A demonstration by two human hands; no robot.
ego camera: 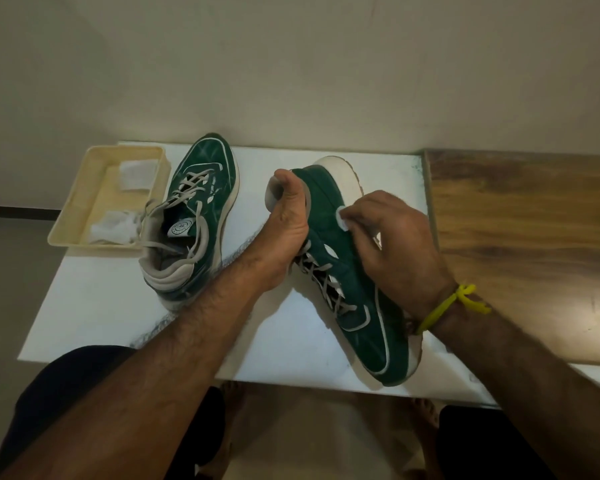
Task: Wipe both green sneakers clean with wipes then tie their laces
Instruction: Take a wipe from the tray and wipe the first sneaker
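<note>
Two green sneakers lie on a white board (291, 341). The left sneaker (205, 188) stands upright with its grey laces loose and its toe pointing away. The right sneaker (340, 265) is tipped on its side, heel end away from me and toe near the front edge. My left hand (284, 216) grips its heel collar, thumb hooked over the rim. My right hand (388, 230) presses a small white wipe (342, 218) against the green side panel, fingers curled round it.
A cream plastic tray (84, 202) at the board's far left holds crumpled white wipes (115, 226). A wooden tabletop (527, 244) lies to the right of the board. My knees and bare feet show below the front edge.
</note>
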